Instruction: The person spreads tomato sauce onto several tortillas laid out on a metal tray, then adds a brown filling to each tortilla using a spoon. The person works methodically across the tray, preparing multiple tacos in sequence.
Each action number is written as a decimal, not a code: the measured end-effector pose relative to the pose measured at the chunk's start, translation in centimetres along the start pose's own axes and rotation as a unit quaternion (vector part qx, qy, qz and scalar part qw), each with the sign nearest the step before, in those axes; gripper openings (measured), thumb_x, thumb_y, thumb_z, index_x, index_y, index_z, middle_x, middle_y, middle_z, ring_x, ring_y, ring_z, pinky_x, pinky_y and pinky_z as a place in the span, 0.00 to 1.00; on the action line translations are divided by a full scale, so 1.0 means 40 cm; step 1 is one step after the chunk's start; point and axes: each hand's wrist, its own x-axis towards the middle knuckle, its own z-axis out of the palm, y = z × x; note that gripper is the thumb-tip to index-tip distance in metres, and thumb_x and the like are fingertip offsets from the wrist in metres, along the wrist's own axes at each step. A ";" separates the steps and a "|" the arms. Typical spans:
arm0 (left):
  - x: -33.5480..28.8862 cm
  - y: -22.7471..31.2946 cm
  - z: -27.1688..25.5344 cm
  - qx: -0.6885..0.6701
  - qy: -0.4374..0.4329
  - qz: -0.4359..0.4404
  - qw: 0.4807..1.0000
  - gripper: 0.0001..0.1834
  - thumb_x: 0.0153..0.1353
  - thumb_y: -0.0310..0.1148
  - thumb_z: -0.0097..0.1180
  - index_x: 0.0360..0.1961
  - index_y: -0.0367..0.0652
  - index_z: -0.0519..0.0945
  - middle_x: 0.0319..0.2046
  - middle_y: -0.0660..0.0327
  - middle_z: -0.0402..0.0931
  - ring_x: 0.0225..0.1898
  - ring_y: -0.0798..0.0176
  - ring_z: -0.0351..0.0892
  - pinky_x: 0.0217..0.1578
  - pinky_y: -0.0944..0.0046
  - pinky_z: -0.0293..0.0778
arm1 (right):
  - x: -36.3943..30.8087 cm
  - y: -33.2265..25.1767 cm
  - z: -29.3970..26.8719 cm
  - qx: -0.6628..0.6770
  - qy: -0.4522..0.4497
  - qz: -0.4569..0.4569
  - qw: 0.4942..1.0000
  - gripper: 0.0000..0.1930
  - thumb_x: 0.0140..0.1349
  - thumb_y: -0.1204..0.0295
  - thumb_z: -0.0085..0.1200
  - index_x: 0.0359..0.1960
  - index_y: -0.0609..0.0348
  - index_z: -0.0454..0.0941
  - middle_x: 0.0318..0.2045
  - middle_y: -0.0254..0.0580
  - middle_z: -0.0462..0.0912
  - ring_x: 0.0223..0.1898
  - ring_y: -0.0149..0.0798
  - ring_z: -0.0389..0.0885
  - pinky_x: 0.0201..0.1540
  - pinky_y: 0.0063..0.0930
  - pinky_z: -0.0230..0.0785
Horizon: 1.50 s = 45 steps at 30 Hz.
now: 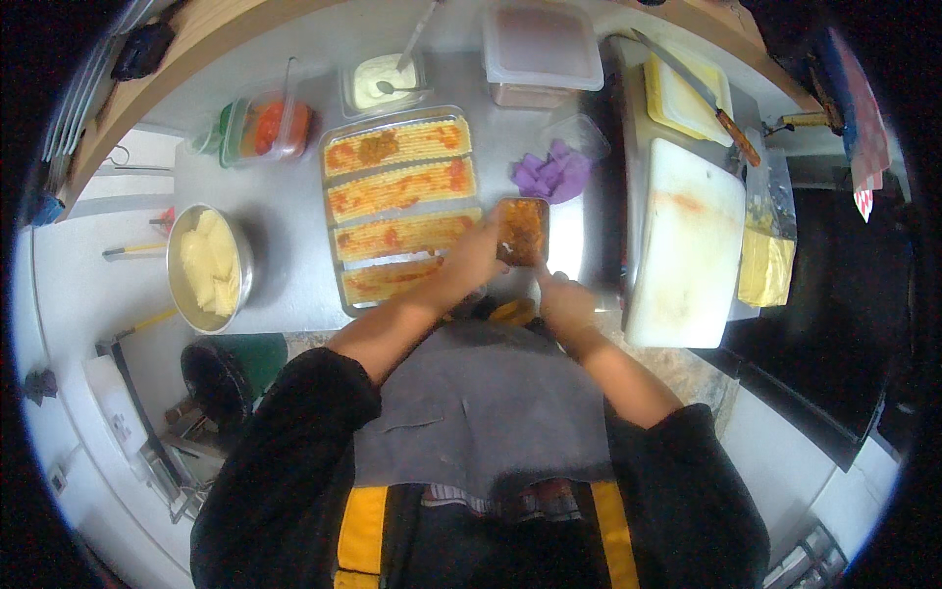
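Note:
My left hand point(478, 253) grips the left side of a small rectangular container point(546, 233) of chunky orange-brown sauce point(522, 224). At the container's near right corner, my right hand point(567, 302) is closed round something thin, perhaps a utensil handle; blur hides what it is. Left of the container lies a metal tray point(332, 231) with several ridged pasta sheets in rows, smeared with red sauce. A brown clump of filling point(379, 148) sits on the farthest sheet point(397, 145). My left forearm covers part of the nearest sheet point(391, 282).
A metal bowl point(175, 270) of pasta sheets stands at left. Behind are a red-filled tub point(280, 130), a white-cream tub point(381, 80) with a spoon and a lidded box point(543, 49). A purple cloth point(552, 174), white cutting board point(687, 245) and knife point(687, 79) lie right.

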 end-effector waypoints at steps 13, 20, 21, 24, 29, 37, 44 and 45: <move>0.000 -0.026 0.050 0.017 -0.001 -0.002 1.000 0.62 0.50 0.33 0.79 0.78 0.26 0.50 0.58 0.33 0.76 0.60 0.33 0.77 0.62 0.46 0.74 | 0.035 0.033 0.031 0.273 -0.006 0.035 0.961 0.22 0.69 0.70 0.50 0.65 0.51 0.79 0.44 0.64 0.88 0.48 0.59 0.89 0.48 0.49 0.82; -0.014 0.000 0.011 0.008 0.021 0.022 1.000 0.58 0.52 0.36 0.78 0.77 0.29 0.55 0.60 0.33 0.74 0.60 0.33 0.77 0.62 0.45 0.74 | 0.071 0.153 -0.027 0.511 -0.198 0.137 0.825 0.19 0.71 0.69 0.53 0.62 0.50 0.85 0.24 0.32 0.78 0.23 0.28 0.69 0.28 0.29 0.66; -0.021 0.004 -0.002 0.009 0.031 0.018 0.999 0.57 0.53 0.37 0.78 0.77 0.30 0.56 0.61 0.33 0.73 0.61 0.33 0.76 0.62 0.45 0.74 | 0.071 0.156 -0.044 0.494 -0.194 0.151 0.834 0.20 0.71 0.70 0.53 0.62 0.50 0.85 0.23 0.31 0.77 0.22 0.27 0.68 0.26 0.28 0.64; -0.062 -0.009 -0.045 -0.042 0.061 0.043 0.996 0.41 0.58 0.39 0.71 0.71 0.37 0.69 0.64 0.38 0.71 0.63 0.35 0.75 0.64 0.46 0.73 | 0.062 0.154 -0.097 0.520 -0.180 0.157 0.820 0.20 0.70 0.72 0.53 0.62 0.52 0.84 0.21 0.27 0.71 0.19 0.25 0.63 0.21 0.26 0.57; -0.079 -0.094 -0.128 0.006 0.149 0.092 0.984 0.31 0.61 0.34 0.67 0.65 0.39 0.76 0.63 0.45 0.75 0.63 0.40 0.76 0.64 0.47 0.73 | 0.142 0.098 -0.186 0.499 -0.131 0.099 0.851 0.19 0.70 0.73 0.53 0.60 0.55 0.84 0.21 0.27 0.71 0.21 0.24 0.65 0.23 0.25 0.58; 0.090 -0.290 -0.379 0.132 0.190 0.095 0.968 0.30 0.61 0.33 0.67 0.65 0.46 0.77 0.63 0.52 0.76 0.63 0.46 0.77 0.64 0.46 0.73 | 0.563 -0.141 -0.239 0.457 -0.109 -0.043 0.882 0.20 0.66 0.71 0.52 0.57 0.59 0.85 0.50 0.51 0.90 0.49 0.44 0.87 0.56 0.34 0.76; 0.173 -0.392 -0.470 0.208 0.085 0.018 0.974 0.29 0.56 0.37 0.71 0.60 0.49 0.80 0.57 0.56 0.79 0.59 0.49 0.79 0.60 0.47 0.75 | 0.700 -0.252 -0.187 0.440 -0.062 -0.013 0.896 0.19 0.66 0.69 0.51 0.56 0.55 0.86 0.47 0.55 0.89 0.50 0.54 0.88 0.56 0.40 0.77; 0.178 -0.398 -0.471 0.212 0.079 0.015 0.974 0.29 0.56 0.38 0.72 0.60 0.48 0.80 0.56 0.56 0.79 0.58 0.49 0.79 0.59 0.47 0.75 | 0.705 -0.257 -0.178 0.423 -0.045 -0.003 0.905 0.19 0.66 0.70 0.51 0.56 0.54 0.86 0.48 0.56 0.89 0.51 0.55 0.87 0.56 0.41 0.77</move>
